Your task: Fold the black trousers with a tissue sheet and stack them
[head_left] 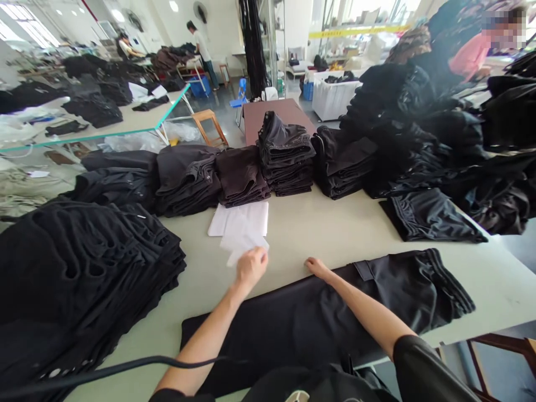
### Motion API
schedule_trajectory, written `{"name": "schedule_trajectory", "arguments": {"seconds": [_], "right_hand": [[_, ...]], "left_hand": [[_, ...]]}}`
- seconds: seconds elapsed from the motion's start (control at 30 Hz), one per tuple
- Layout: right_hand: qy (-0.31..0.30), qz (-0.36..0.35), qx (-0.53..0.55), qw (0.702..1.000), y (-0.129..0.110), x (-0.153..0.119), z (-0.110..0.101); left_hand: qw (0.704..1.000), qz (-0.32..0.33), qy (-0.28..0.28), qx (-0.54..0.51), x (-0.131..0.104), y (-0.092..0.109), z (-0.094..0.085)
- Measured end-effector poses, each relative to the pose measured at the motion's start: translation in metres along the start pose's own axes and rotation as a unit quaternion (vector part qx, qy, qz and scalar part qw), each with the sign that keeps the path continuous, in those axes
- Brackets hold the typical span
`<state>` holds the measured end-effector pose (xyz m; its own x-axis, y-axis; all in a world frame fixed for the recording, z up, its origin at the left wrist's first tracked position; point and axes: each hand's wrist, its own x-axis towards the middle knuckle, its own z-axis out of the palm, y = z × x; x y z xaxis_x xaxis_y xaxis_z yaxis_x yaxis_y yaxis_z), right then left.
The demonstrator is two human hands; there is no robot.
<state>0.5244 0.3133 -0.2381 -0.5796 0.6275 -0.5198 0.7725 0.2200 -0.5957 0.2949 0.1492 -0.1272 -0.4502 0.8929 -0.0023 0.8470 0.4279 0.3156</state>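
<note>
My left hand [252, 269] is closed on a thin, translucent white sheet [240, 237], which is blurred and hangs over a stack of white sheets [215, 221] on the table. My right hand [317, 267] rests by the upper edge of the black trousers [297, 312], its fingers curled together; whether they pinch anything is too small to tell. The trousers lie flat and lengthwise across the table in front of me, with the elastic waistband at the right and a pocket flap below and right of my right hand.
A large pile of black garments [84, 268] covers the table's left side. Folded stacks [287, 156] line its far edge, and folded trousers [435, 215] lie at the right. A black cable [138, 365] crosses my left forearm. People work farther back.
</note>
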Motion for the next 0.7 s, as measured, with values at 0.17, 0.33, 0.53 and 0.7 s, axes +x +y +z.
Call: {"name": "schedule_trajectory", "arguments": {"seconds": [0.17,0.33,0.53,0.7], "right_hand": [[-0.084,-0.023,0.356,0.930,-0.001,-0.057,0.008],[-0.145,0.030,0.378,0.914,0.025,-0.108,0.010],[-0.061,0.000,0.170,0.984,0.047,-0.130,0.034],[-0.007,0.050,0.160,0.986,0.054,-0.131,0.064]], "left_hand": [[0.981,0.159,-0.030,-0.103,-0.099,0.070,0.064],[0.950,0.283,-0.112,-0.077,-0.168,0.109,0.124],[0.919,0.348,-0.188,0.000,-0.207,0.120,0.156],[0.918,0.325,-0.227,-0.006,-0.222,0.109,0.155]]}}
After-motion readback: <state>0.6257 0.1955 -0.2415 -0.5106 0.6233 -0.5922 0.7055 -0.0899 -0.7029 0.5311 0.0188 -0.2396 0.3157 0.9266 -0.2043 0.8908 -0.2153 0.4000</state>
